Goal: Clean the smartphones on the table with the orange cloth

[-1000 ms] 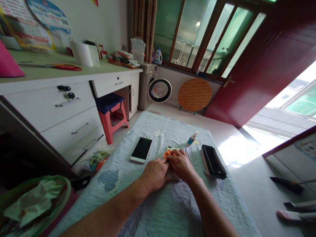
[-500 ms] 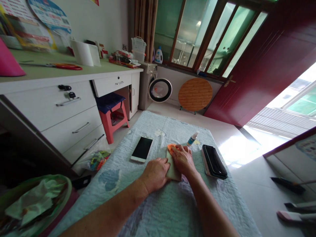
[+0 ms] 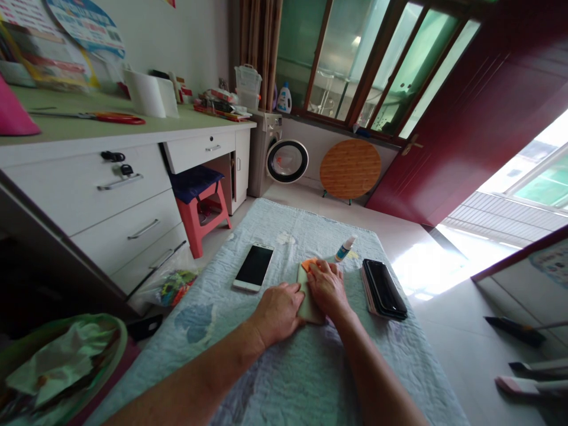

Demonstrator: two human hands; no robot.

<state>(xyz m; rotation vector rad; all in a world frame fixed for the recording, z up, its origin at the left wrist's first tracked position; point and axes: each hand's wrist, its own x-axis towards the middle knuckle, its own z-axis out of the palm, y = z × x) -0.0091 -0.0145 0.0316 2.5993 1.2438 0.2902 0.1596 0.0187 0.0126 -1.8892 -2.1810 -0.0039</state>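
A pale, back-up phone (image 3: 305, 299) lies on the light quilted cloth (image 3: 293, 367) in the middle. My left hand (image 3: 278, 312) rests against its left edge with curled fingers and steadies it. My right hand (image 3: 327, 287) presses an orange cloth (image 3: 307, 264) flat on the phone's far end. Left of them lies a white phone (image 3: 254, 267), screen up. A small spray bottle (image 3: 345, 249) lies just beyond my right hand. Several dark phones (image 3: 383, 289) are stacked to the right.
A white desk with drawers (image 3: 119, 195) stands at the left, with a red stool (image 3: 199, 208) under it. A green bag of rubbish (image 3: 57, 367) is at the lower left. Tools lie on the floor at the right (image 3: 515, 331).
My right hand slid the orange cloth up along the pale phone, then drew back slightly. More of the phone's back now shows. My left hand stayed in place.
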